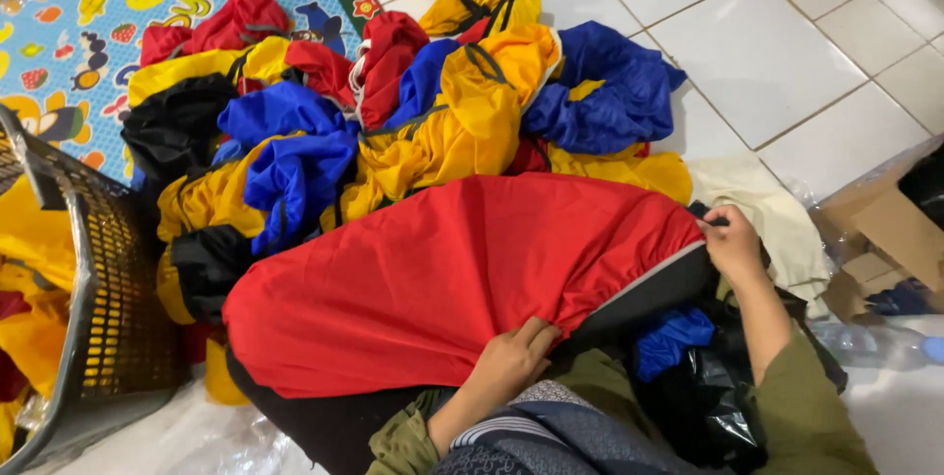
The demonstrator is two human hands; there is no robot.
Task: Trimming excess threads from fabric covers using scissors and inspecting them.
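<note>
White tiled floor (787,52) | red fabric cover (442,278) spread over lap, just before heap of coloured covers (393,111) | lower edge gripped by left hand (511,362), corner pinched by right hand (733,244) | heap unsorted, black basket (108,318) beside heap partly filled.

Beyond the hands lies a heap of crumpled yellow, blue, red and black nylon garments (393,111) on a white tiled floor (787,32). Far left stands a dark plastic mesh laundry basket (113,318) beside a colourful cartoon-printed play mat (79,13). Right of them sits a brown cardboard box (885,229).
</note>
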